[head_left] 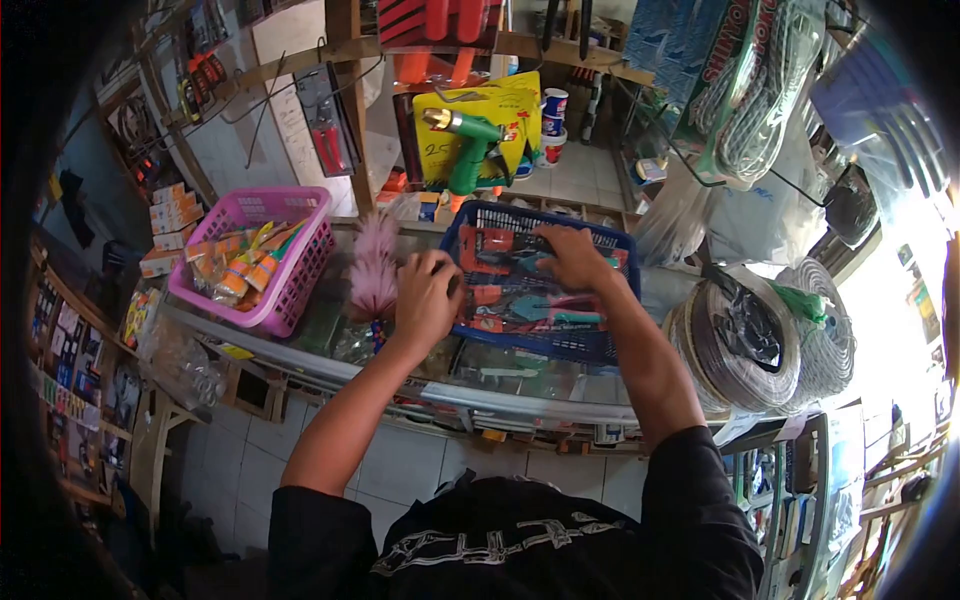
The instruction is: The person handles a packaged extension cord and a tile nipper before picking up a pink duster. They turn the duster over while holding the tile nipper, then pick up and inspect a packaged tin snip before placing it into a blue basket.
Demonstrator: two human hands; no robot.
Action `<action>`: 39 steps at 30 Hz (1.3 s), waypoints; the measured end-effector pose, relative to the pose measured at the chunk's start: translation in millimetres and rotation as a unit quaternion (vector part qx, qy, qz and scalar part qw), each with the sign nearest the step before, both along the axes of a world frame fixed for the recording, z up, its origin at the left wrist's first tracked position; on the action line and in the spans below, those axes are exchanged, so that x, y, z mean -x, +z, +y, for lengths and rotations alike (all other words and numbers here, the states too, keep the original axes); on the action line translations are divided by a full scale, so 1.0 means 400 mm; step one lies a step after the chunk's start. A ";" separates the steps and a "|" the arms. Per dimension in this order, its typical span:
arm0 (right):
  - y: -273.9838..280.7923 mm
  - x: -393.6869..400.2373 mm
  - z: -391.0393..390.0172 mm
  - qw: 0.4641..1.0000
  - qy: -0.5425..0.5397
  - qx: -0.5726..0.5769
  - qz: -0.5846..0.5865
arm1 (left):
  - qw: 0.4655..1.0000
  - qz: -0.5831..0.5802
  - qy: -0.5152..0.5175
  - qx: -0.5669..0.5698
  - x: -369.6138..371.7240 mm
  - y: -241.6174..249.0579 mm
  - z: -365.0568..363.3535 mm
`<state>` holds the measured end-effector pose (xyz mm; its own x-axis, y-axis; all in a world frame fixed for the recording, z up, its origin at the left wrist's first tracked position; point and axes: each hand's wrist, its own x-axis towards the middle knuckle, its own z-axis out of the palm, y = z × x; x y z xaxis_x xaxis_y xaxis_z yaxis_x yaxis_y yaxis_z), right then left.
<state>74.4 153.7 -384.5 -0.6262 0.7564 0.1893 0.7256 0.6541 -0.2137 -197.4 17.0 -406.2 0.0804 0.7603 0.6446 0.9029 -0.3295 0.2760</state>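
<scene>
Blue basket (540, 345) of packaged tools (485, 247) at twelve o'clock on a glass surface (560, 387). Left hand (430, 300) by its nine o'clock rim, fingers curled, grip unclear. Right hand (578, 260) over the tools, fingers partly bent, hold unclear. Pink basket (290, 295), ten o'clock; wire coils (700, 345), two.

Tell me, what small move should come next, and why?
Perhaps the right hand should take firm hold of one packaged tool: it is over several in the blue basket, and the left hand is by the basket's left end. Whether either grips anything is unclear.
</scene>
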 end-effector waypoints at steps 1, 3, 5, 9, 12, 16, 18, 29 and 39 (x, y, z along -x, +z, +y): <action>-0.024 -0.003 0.019 1.000 0.002 0.007 -0.006 | 1.000 -0.001 -0.022 0.021 0.002 -0.001 0.006; -0.068 -0.001 0.045 1.000 0.004 -0.007 0.021 | 0.996 -0.003 -0.063 0.064 0.007 -0.005 0.013; -0.080 0.014 0.045 0.999 -0.030 -0.012 0.029 | 0.991 0.009 -0.088 0.100 0.016 -0.005 0.022; -0.078 0.002 0.040 0.998 -0.018 -0.005 0.060 | 0.984 0.012 -0.121 0.134 0.020 0.006 0.032; -0.071 -0.006 0.009 0.996 0.016 -0.022 0.082 | 0.983 0.016 -0.125 0.135 0.021 0.009 0.032; -0.062 0.026 -0.056 0.990 0.110 0.067 0.053 | 0.981 -0.006 -0.134 0.140 0.022 0.009 0.031; -0.052 0.046 -0.099 0.980 0.148 0.131 0.024 | 0.981 -0.016 -0.138 0.137 0.026 0.004 0.035; -0.018 0.087 -0.137 0.974 0.058 0.149 -0.162 | 0.982 -0.027 -0.139 0.123 0.036 -0.011 0.036; -0.036 0.065 -0.114 0.977 0.084 0.169 -0.098 | 0.990 -0.097 -0.093 0.035 0.018 0.001 0.006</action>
<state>48.6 108.3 -398.9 -0.7464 0.6378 -0.1899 0.6623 0.6843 -0.3050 -204.7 19.4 -405.9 0.1026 0.7870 0.6084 0.7560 -0.4591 0.4665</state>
